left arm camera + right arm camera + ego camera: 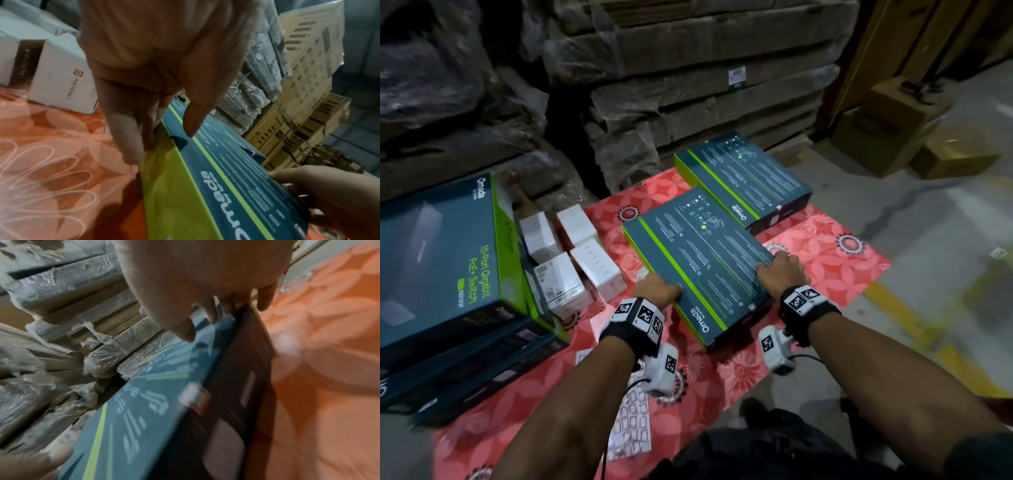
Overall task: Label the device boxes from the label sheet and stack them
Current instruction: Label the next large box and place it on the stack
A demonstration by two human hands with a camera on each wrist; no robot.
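Head view is showing both of my hands gripping the nearer device box (698, 270), which is lying back side up on the red floral mat (835, 270). My left hand (657, 289) is holding the box's left long edge: the thumb is lying on the printed top while the fingers are curling down over the lime-green side, as the left wrist view is showing, with the thumb (195, 120) touching the teal face beside the green stripe and the fingers (127, 138) pressing down against the green wall. My right hand (779, 270) is clamping the right long edge, fingers hooking over the rim; in the right wrist view the fingertips (209, 311) are resting on the top face at the edge above the dark side panel, though blur is hiding exactly how tightly they are closing. The two hands are sitting well apart, one on each side of the box.

A second device box (743, 178) is lying just beyond the held one, farther and to the right, also back side up on the mat. The label sheet (631, 425) is lying on the mat near me, partly under my left forearm. To the left, a stack of large switch boxes (445, 267) is standing, with small white boxes (571, 257) grouped between that stack and the held box. Wrapped cardboard bundles (688, 85) are piling up at the far side.
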